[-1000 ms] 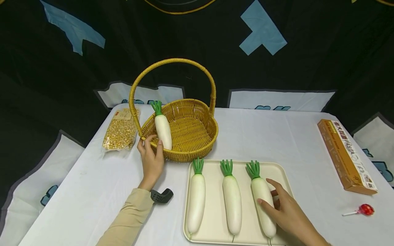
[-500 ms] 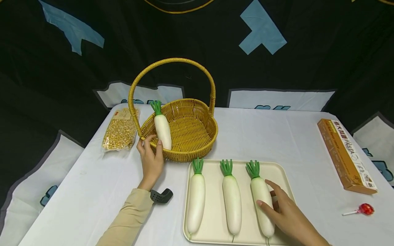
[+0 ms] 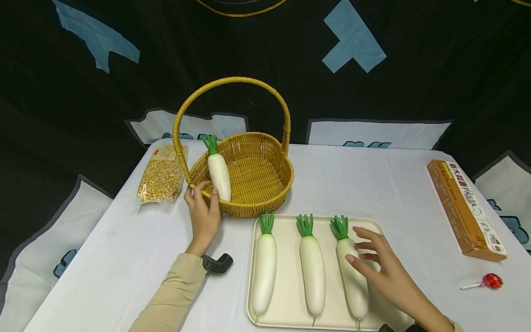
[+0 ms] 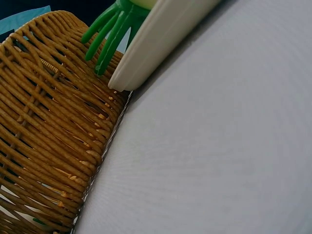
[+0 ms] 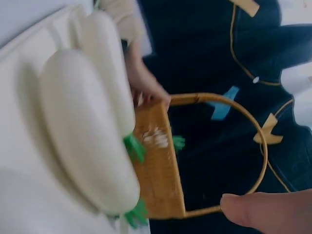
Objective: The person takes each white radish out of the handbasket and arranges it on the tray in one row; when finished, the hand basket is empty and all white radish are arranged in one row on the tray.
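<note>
A wicker basket (image 3: 257, 207) with a tall handle stands at the back of the table, and one white radish (image 3: 220, 177) with green leaf stubs leans inside it. My left hand (image 3: 203, 221) grips the basket's near left rim. In front lies a cream tray (image 3: 290, 286) bearing a left radish (image 3: 264, 272), a middle radish (image 3: 313, 274) and a right radish (image 3: 351, 276), side by side. Over the right radish hovers my right hand (image 3: 383, 267), fingers spread and loosely bent, holding nothing. The right wrist view shows its thumb (image 5: 273, 212) apart from the radishes.
A bag of corn kernels (image 3: 162, 177) lies left of the basket. On the right side are a brown pasta box (image 3: 464, 212) and a red lollipop (image 3: 492, 281). White cloth covers the table (image 3: 340, 184), with a dark curtain behind.
My right hand has come off the right radish, rising and spreading its fingers. That radish's lower end has shifted slightly left. My left hand stays on the basket rim.
</note>
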`<state>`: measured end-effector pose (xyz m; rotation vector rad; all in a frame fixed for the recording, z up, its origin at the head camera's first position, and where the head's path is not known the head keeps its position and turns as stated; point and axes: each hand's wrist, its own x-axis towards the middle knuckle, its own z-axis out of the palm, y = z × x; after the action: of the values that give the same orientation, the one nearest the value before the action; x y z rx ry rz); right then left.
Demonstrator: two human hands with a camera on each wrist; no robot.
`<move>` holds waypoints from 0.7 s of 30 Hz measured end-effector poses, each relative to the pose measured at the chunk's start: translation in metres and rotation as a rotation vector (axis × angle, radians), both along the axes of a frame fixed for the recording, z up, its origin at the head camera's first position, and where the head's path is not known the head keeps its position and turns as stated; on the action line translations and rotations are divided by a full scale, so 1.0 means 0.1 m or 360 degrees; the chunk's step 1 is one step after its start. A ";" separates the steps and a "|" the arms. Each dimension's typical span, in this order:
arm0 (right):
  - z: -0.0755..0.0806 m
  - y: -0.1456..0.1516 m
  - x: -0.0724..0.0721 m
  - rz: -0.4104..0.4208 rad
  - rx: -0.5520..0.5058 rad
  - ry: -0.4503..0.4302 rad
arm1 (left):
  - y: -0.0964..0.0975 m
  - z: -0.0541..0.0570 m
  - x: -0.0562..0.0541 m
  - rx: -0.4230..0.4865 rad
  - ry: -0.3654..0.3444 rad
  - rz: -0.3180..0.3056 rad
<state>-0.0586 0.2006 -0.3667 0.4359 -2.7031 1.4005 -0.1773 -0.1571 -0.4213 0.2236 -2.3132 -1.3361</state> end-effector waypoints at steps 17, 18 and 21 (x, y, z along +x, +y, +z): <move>0.32 -1.11 -1.07 0.0183 -0.1516 -0.0561 | 0.01 0.03 -0.02 0.0022 0.0011 0.0000; 0.32 -1.21 -1.14 0.0166 -0.1587 -0.0634 | 0.01 0.02 -0.02 0.0023 0.0014 0.0000; 0.30 -1.49 -1.35 0.0134 -0.1677 -0.0775 | 0.01 0.01 0.00 0.0014 0.0011 0.0006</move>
<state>-0.1939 0.0514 -0.3369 0.1091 -1.7377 2.9044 -0.1777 -0.1562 -0.4207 0.2257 -2.3007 -1.3434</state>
